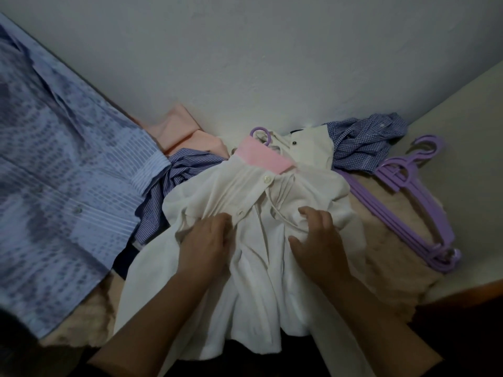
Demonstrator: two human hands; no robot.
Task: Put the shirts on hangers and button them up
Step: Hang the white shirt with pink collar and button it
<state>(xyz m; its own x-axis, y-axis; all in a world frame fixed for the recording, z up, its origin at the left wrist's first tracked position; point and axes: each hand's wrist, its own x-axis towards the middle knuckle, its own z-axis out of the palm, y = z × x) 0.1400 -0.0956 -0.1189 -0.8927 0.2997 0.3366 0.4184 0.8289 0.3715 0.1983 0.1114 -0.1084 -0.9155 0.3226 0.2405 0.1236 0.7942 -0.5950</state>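
Hangers [408, 202] right of shirt [253, 213]; wall [245, 63] behind.

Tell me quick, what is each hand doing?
Left hand: fingers pinch the white shirt near a button.
Right hand: fingers curled, gripping the white shirt.

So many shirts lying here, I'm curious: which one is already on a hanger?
The white shirt with the pink collar, under both hands: a purple hanger hook pokes out above its collar. The other shirts lie loose around it.

a plain white wall [272, 63] stands at the back. a fuzzy tan blanket [386, 240] covers the bed. the light is dim.
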